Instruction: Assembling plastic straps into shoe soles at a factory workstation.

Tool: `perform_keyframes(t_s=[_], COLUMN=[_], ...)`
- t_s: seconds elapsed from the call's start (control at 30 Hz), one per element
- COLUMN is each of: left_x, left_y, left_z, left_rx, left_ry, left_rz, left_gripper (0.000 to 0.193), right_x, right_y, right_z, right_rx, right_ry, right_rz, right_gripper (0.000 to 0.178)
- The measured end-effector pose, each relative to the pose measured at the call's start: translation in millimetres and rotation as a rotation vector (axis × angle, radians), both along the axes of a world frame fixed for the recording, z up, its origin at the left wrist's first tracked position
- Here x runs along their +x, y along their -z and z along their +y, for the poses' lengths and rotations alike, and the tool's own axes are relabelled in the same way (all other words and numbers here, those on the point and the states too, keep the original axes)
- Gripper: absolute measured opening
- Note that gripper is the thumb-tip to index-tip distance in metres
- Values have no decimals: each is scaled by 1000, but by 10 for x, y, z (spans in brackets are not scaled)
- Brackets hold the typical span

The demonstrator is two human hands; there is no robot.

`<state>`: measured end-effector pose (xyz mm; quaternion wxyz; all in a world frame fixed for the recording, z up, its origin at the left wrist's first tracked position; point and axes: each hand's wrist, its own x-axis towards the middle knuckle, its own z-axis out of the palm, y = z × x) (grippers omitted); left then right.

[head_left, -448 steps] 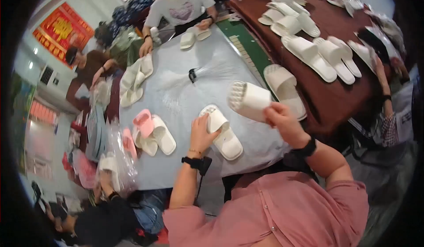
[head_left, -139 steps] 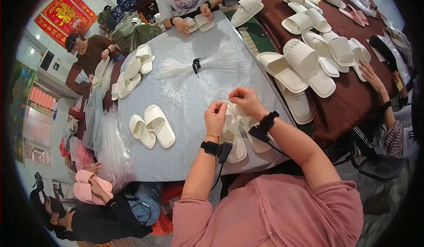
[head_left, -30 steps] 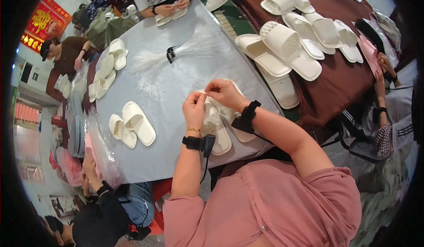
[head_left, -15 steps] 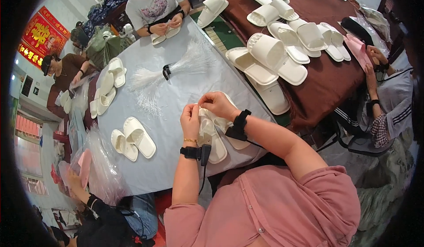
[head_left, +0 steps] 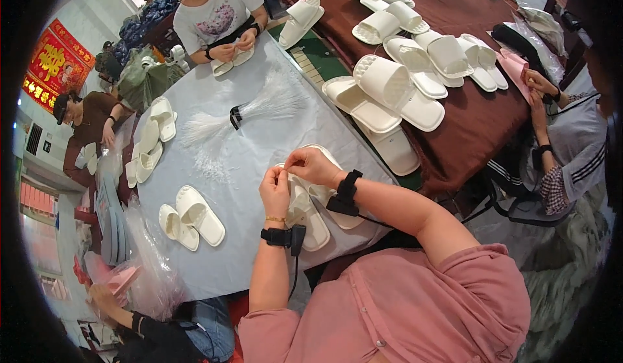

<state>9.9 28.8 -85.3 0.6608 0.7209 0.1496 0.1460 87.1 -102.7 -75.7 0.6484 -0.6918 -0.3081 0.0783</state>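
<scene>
My left hand (head_left: pixel 274 193) and my right hand (head_left: pixel 314 167) meet fingertip to fingertip above a pair of white slippers at the near edge of the table. Both are closed in a pinch. Whatever lies between the fingertips is too small to make out. The left slipper (head_left: pixel 314 232) of the pair points toward me, and the right slipper (head_left: pixel 342 219) lies beside it, partly hidden by my right wrist. Beyond my hands, a bundle of thin clear plastic strands (head_left: pixel 276 97) is gathered at its middle by a black band (head_left: pixel 235 117).
Another white slipper pair (head_left: pixel 202 215) lies to the left, with more slippers (head_left: pixel 163 117) along the far left edge. Several slippers (head_left: pixel 402 93) cover the brown cloth (head_left: pixel 464 149) at right. A clear plastic bag (head_left: pixel 150 265) hangs at the left edge. Co-workers sit around, one (head_left: pixel 220 19) opposite.
My hands stay pinched together over the slippers, with little change in their pose. The view has shifted slightly. At lower left, a co-worker's hand and a pink item have moved lower.
</scene>
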Motion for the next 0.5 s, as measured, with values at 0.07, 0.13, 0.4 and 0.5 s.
perform_keyframes(t_s=[0.07,0.13,0.4,0.5], left_x=[-11,-17,2,27], left_y=[1,-38,10,74], left_z=[-13,-37,-18,12], left_rx=[-64,-63,118,-18], left_ry=[-3,-3,-9,18], left_rz=[11,3,-69,-42], left_gripper=[8,9,10,11], right_x=[1,5,-12,-8], right_y=[-23,-41,-27,-37], right_z=[-16,-40,-36,-50], right_rx=[1,-15,-49,-49], right_ry=[3,-5,20,28], right_rz=[-9,-43,-84,-124], right_gripper=[8,8,7,6])
